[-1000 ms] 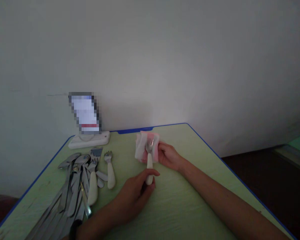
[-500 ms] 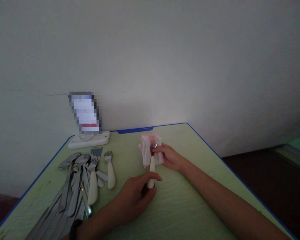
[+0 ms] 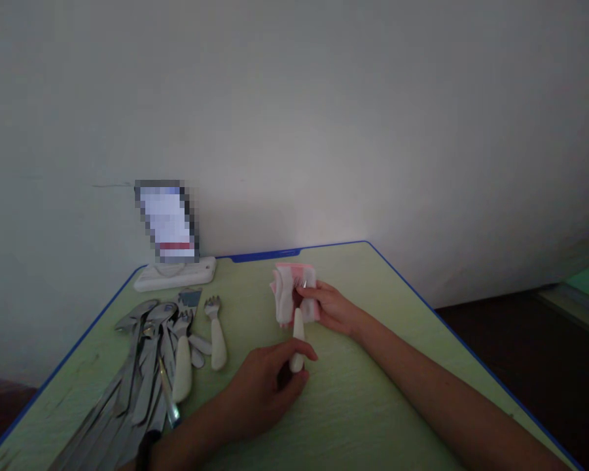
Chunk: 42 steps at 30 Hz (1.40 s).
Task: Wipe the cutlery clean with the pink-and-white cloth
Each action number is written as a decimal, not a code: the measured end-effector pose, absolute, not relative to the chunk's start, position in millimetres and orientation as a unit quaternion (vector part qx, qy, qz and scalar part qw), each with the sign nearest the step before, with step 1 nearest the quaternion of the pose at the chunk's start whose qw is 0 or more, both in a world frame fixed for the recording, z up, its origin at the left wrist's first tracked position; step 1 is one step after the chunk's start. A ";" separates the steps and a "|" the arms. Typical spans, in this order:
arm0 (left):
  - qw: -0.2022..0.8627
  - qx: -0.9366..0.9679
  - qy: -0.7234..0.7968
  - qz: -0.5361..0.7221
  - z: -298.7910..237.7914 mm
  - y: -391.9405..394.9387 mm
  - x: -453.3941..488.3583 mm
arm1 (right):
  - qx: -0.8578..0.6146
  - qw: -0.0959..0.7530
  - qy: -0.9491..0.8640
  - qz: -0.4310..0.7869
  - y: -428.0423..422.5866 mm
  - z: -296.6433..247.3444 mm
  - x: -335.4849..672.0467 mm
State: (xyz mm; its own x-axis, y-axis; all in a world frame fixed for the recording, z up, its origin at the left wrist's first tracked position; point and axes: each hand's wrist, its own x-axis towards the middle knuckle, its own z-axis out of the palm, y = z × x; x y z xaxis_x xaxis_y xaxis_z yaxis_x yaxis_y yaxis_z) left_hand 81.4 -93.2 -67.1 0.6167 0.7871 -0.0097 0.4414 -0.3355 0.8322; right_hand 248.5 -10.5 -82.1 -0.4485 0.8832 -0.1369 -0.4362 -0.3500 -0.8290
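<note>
Left of my left hand (image 3: 262, 386), piled metal cutlery (image 3: 150, 379) and a loose fork (image 3: 218, 343) lie on the table (image 3: 373, 399). My left fingers (image 3: 306, 348) pinch the held fork (image 3: 298, 324) by its pale handle; just beyond, my right hand (image 3: 338, 311) grips a folded cloth (image 3: 284, 297) behind its tines.

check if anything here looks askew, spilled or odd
Mainly the cutlery pile at the left of the table: pieces overlap in a jumble, while one white-handled fork lies apart on its right. The pixelated screen can't be read. I see no spill, and the cloth looks ordinary.
</note>
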 end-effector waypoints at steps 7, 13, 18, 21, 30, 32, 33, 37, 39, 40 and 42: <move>0.420 0.798 0.382 0.201 -69.1 -93.1 80.6 | -0.287 0.433 -0.346 0.781 -8.7 -77.8 245.6; 0.420 0.796 0.390 0.194 -65.3 -93.5 81.0 | -0.268 0.417 -0.348 0.796 -8.7 -75.2 244.4; 0.424 0.794 0.385 0.202 -67.4 -93.6 80.4 | -0.302 0.440 -0.356 0.767 -6.9 -83.5 245.4; 0.432 0.787 0.389 0.206 -68.1 -93.7 80.5 | -0.307 0.451 -0.350 0.761 -5.4 -86.8 246.2; 0.474 0.718 0.429 0.276 -63.3 -90.9 77.5 | -0.367 0.493 -0.315 0.723 -12.3 -79.5 240.6; 0.496 0.683 0.446 0.298 -64.9 -89.3 77.5 | -0.367 0.498 -0.324 0.715 -13.5 -77.8 239.9; 0.508 0.664 0.451 0.314 -66.1 -88.4 77.9 | -0.367 0.500 -0.329 0.712 -13.7 -77.5 239.6; 0.568 0.595 0.444 0.353 -71.6 -83.3 82.5 | -0.381 0.518 -0.340 0.687 -11.7 -80.8 233.7; 0.592 0.559 0.439 0.380 -73.3 -79.9 85.3 | -0.399 0.534 -0.350 0.658 -9.2 -85.2 225.1; 0.599 0.540 0.437 0.398 -73.6 -78.2 86.4 | -0.419 0.562 -0.349 0.623 -7.6 -87.7 219.6; 0.610 0.501 0.438 0.431 -73.3 -75.3 87.6 | -0.459 0.602 -0.349 0.553 -4.1 -92.0 208.1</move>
